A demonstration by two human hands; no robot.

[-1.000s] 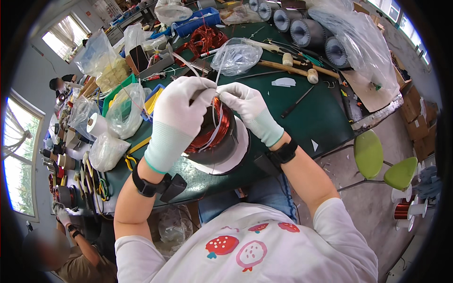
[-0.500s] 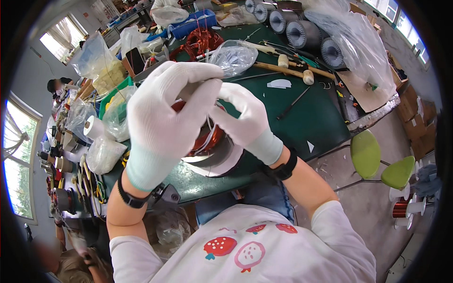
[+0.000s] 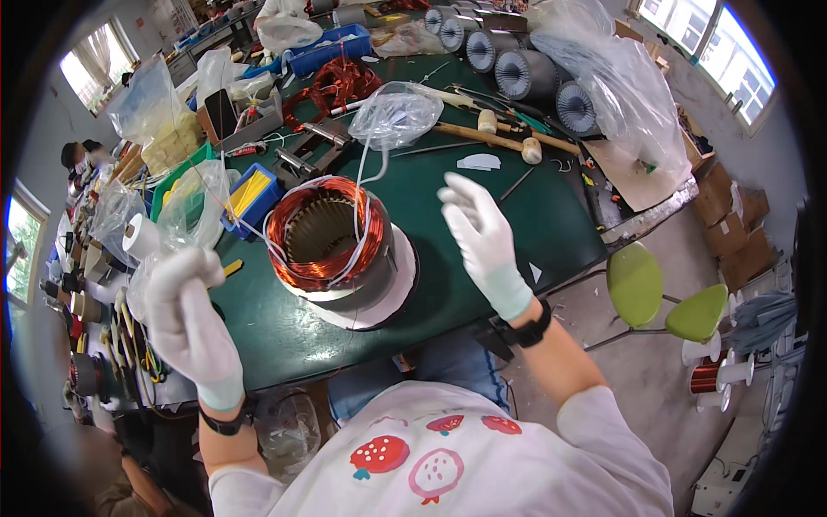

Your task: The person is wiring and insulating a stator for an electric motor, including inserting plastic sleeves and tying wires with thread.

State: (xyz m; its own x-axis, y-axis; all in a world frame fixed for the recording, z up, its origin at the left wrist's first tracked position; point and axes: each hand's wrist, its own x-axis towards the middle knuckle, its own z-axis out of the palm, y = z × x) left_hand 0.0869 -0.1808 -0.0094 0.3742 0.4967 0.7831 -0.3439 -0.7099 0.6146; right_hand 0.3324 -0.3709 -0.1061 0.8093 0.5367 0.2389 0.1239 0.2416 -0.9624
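Note:
A motor stator with copper windings stands upright on a white round plate on the table before me. White sleeving and cord run over its coils. My left hand, in a white glove, is raised to the left of the stator with fingers curled in. It is slightly blurred, and anything held in it is hidden. My right hand, also gloved, hovers to the right of the stator, apart from it. Its fingers are stretched out and nothing shows in them.
Behind the stator lie a blue box of yellow strips, a metal fixture, a clear plastic bag and wooden mallets. Tools crowd the left edge. Grey cores line the back; green chairs stand right.
Both hands have parted from above the stator, the left moving left and down, the right shifting right with its fingers extended. The stator's coils now show.

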